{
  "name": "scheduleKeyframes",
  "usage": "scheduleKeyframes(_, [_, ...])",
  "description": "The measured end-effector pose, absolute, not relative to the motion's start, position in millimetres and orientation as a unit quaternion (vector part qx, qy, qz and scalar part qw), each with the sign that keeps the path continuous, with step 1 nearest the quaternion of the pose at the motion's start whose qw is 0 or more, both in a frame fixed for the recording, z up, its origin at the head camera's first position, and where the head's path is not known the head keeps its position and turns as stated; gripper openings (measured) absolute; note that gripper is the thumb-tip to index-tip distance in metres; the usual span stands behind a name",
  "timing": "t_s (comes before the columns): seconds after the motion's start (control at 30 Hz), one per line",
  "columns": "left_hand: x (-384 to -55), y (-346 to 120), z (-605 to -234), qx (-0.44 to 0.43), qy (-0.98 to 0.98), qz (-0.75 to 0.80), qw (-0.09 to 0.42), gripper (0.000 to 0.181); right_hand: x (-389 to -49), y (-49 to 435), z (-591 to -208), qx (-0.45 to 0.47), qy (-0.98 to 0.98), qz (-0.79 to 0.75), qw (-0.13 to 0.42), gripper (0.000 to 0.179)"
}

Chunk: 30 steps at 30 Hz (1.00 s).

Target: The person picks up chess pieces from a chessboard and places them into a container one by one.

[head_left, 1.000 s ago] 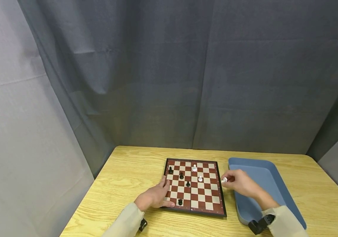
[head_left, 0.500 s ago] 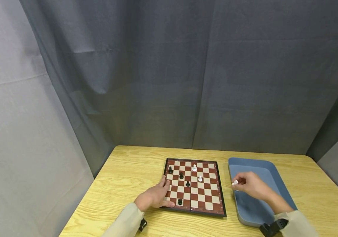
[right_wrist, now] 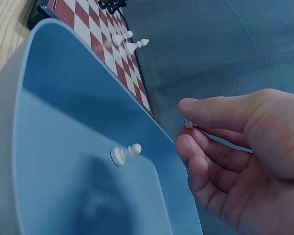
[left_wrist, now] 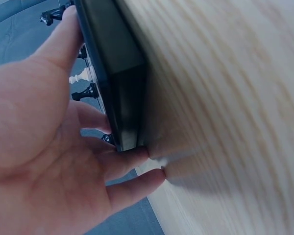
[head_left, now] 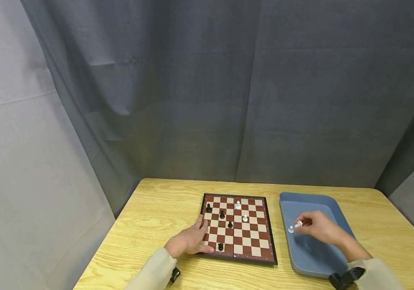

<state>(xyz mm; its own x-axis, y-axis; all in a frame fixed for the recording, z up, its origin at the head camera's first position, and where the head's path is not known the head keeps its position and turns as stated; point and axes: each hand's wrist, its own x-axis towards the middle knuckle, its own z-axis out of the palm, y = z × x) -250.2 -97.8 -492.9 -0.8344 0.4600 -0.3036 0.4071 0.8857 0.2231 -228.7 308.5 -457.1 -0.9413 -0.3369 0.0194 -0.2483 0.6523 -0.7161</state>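
Note:
My left hand (head_left: 190, 238) rests at the near left corner of the chessboard (head_left: 250, 233). Its thumb lies on the near rim, and the other fingers extend along the left edge, two tips reaching the table in the left wrist view. Over the blue tray (head_left: 313, 266), my right hand (head_left: 317, 226) pinches a white chess piece (head_left: 299, 224) between thumb and fingers; in the right wrist view only a sliver of it shows. A white pawn (right_wrist: 125, 153) stands upright on the tray floor, left of the right fingertips in the head view.
On the board stand two white pieces, one a pawn (head_left: 245, 218), and several black pieces, among them a black piece (head_left: 220, 246) near the left thumb. The wooden table (head_left: 156, 205) extends left of the board. A grey curtain (head_left: 192, 100) hangs behind.
My right hand has moved right from the board's right edge to over the tray. A white pawn now stands in the tray, while a white piece is still in the fingers. The left hand stays put.

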Motion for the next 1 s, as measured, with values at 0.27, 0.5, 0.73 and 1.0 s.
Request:
scheduleKeyframes(0.27, [-251.4,-98.1,-493.8,0.227,0.954,0.073,0.18,0.097,-228.3,318.7,-461.5,-0.16,0.912,-0.373,0.064,0.015])
scheduleKeyframes(0.5, [-252.0,-97.6,-493.6,0.224,0.954,0.075,0.183,0.098,-230.5,324.5,-467.6,-0.157,0.92,-0.354,0.056,0.012])
scheduleKeyframes(0.73, [-250.5,-97.2,-492.7,0.223,0.956,0.072,0.177,0.098,-231.2,327.1,-470.9,-0.136,0.927,-0.341,0.073,0.012])
scheduleKeyframes(1.0, [-250.6,-97.1,-493.2,0.224,0.955,0.07,0.178,0.098,-232.0,328.5,-471.2,-0.135,0.928,-0.342,0.067,0.016])
